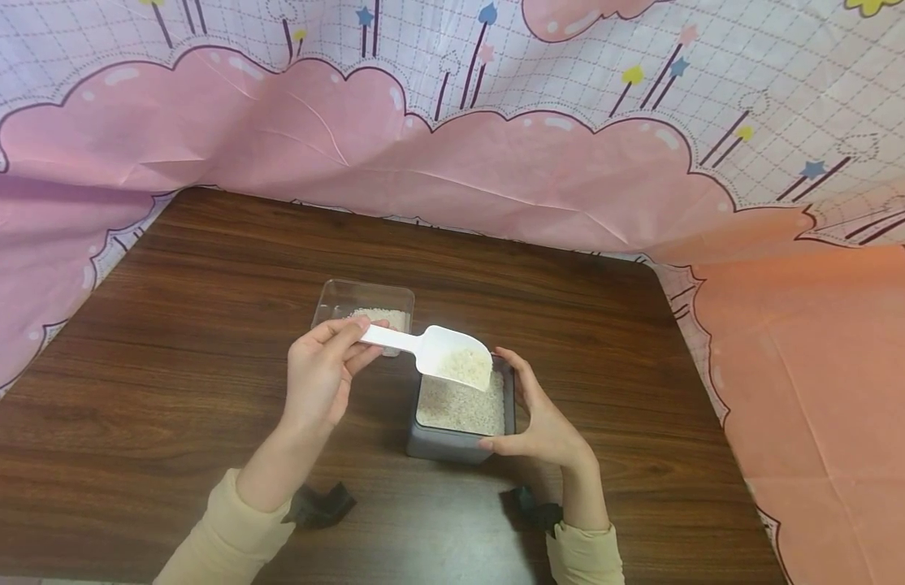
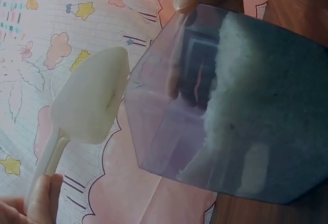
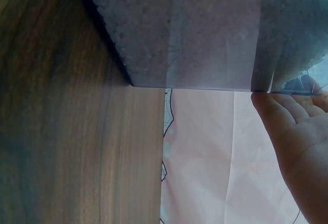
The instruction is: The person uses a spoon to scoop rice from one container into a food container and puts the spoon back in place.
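Note:
My left hand (image 1: 321, 370) pinches the handle of a white scoop (image 1: 432, 348) between thumb and fingers. Some rice (image 1: 467, 367) lies in the scoop's bowl, which is held over a grey see-through container (image 1: 452, 445). More rice (image 1: 463, 413) fills much of that container, heaped unevenly against one wall in the left wrist view. My right hand (image 1: 546, 429) grips the container's right side, thumb at the near corner and fingers at the far one. In the right wrist view, that hand's fingers (image 3: 277, 114) touch the container wall (image 3: 205, 39).
Behind the left hand stands a clear plastic box (image 1: 365, 288) with some rice (image 1: 383, 317) in it. Everything rests on a dark wooden table (image 1: 204, 390). A patterned pink curtain (image 1: 452, 187) hangs along the back and sides. Black straps (image 1: 324, 505) are near both wrists.

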A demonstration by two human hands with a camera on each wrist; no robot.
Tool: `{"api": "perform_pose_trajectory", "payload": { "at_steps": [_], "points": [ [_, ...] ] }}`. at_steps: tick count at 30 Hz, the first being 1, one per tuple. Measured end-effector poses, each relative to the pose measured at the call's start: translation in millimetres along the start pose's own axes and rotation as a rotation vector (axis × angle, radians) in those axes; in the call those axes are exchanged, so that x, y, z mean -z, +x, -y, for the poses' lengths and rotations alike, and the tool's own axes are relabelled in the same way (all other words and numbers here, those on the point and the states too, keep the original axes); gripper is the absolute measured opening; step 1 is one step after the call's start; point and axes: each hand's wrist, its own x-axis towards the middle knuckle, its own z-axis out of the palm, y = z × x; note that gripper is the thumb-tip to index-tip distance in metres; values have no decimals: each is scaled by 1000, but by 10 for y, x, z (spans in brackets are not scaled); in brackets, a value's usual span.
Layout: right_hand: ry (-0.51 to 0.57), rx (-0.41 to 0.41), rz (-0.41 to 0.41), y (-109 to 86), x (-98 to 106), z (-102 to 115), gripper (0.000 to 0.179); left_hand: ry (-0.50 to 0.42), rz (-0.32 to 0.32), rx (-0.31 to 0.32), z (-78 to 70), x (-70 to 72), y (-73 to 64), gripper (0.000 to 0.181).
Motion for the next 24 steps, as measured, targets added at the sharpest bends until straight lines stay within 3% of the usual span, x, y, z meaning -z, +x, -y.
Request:
{"api": "perform_pose_trajectory", "payload": {
  "at_steps": [11, 24],
  "points": [
    [-11, 3, -1, 3, 5, 10, 113, -21, -2, -22, -93, 59, 54, 14],
    [-29, 5, 2, -4, 9, 3, 112, -123, -31, -46, -265, 165, 163, 8]
  ]
}}
